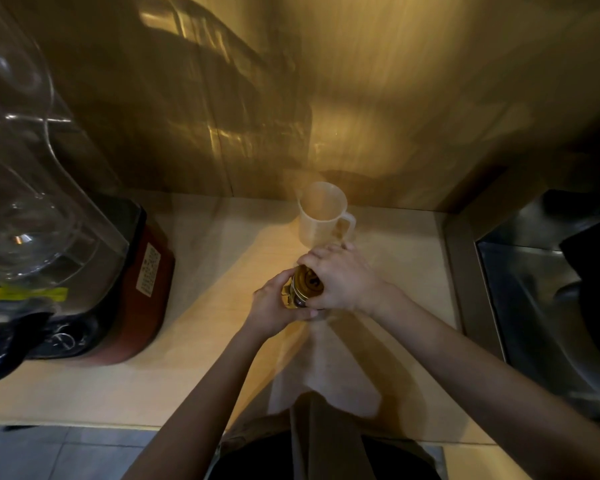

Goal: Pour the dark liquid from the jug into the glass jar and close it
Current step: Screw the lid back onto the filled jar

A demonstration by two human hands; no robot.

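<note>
Wooden counter [194,375], steel sink [534,306], brushed-metal wall [413,81]

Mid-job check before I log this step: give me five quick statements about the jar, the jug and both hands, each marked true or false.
1. The left hand grips the side of the glass jar. True.
2. The right hand is lifting the jug. False: it lies over the jar's lid; the jug stands alone behind.
3. The jug looks full of dark liquid. False: it looks empty.
4. The jug stands upright on the counter, handle to the right. True.
5. The jar sits in the sink. False: it is over the counter, left of the sink.
</note>
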